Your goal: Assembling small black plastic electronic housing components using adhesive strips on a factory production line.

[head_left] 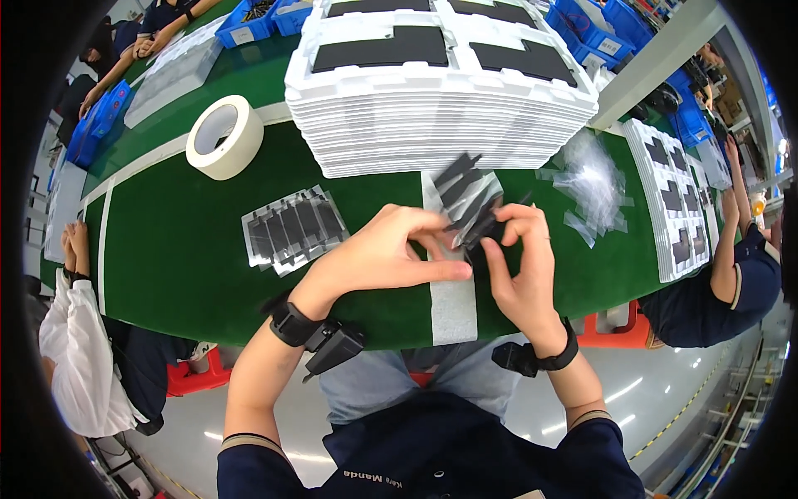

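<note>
In front of me, my left hand (pixel 386 254) has its fingers curled against a bunch of black strips on clear film (pixel 470 190), its thumb stretched to the right below them. My right hand (pixel 525 270) pinches the right side of the same bunch between thumb and fingers. Motion blurs the strips at the fingertips, so single pieces are hard to separate. Left of my hands lies a clear sheet with several black strips (pixel 295 229). Beneath the held strips, a white band (pixel 454 312) runs over the green table (pixel 166 258).
A tall stack of white trays (pixel 440 125) holding black flat parts stands straight ahead. A tape roll (pixel 224 137) lies left, crumpled clear film (pixel 592 187) right. Another tray stack (pixel 669 200) sits farther right. Blue bins (pixel 249 23) line the back; co-workers sit on both sides.
</note>
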The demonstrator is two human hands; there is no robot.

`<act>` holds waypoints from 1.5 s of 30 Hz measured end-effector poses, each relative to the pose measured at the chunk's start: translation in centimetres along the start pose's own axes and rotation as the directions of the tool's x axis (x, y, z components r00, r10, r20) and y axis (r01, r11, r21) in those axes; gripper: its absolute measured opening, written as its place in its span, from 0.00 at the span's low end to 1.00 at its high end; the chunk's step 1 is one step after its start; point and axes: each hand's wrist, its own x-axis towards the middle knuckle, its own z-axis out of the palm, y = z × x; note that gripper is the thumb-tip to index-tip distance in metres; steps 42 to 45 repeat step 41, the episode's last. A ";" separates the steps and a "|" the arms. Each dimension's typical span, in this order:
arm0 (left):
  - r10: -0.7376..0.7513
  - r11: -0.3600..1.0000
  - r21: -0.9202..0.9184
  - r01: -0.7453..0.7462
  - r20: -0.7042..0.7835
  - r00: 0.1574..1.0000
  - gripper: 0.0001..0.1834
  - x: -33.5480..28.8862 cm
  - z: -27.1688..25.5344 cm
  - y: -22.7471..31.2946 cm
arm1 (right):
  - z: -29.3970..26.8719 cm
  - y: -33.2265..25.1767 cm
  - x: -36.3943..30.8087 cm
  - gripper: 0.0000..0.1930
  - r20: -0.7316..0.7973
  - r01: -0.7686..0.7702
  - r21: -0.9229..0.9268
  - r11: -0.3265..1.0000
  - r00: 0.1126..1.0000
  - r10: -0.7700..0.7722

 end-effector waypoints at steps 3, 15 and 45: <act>0.128 0.990 0.094 -0.108 -0.252 0.959 0.22 0.0 0.1 -0.8 | 0.9 -0.9 1.4 0.17 0.109 -0.044 0.021 0.999 0.993 0.041; 0.119 0.993 0.052 -0.108 -0.552 0.825 0.09 0.0 -1.9 -0.5 | 0.9 2.7 8.0 0.23 0.582 -0.434 0.334 0.837 0.793 0.179; 0.217 0.974 0.052 -0.220 -0.482 0.849 0.14 0.5 -2.7 -3.2 | 2.7 5.1 8.2 0.09 0.520 -0.364 0.508 0.781 0.852 0.058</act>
